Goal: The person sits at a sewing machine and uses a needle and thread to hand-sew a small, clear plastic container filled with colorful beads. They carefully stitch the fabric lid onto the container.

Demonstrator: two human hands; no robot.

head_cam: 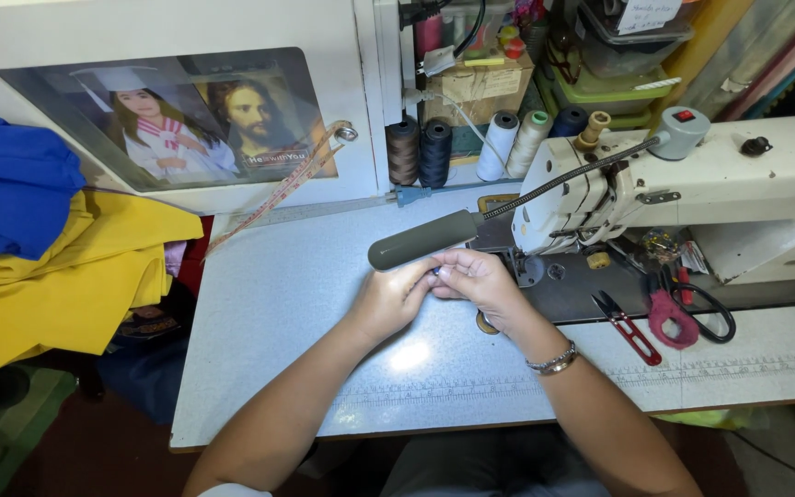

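My left hand (393,296) and my right hand (480,281) meet fingertip to fingertip over the pale sewing table (278,304), just left of the needle area of the cream sewing machine (692,198). Together they pinch something very small, too small to identify. A bracelet (554,361) circles my right wrist. A grey gooseneck lamp head (420,239) hangs right above my fingers and throws a bright spot on the table.
Red-handled scissors (678,317) and thread snips (627,327) lie right of my hands. Several thread spools (471,147) stand at the back. A measuring tape (278,193) hangs by a framed picture (186,120). Blue cloth (11,179) and yellow cloth (66,276) are piled left.
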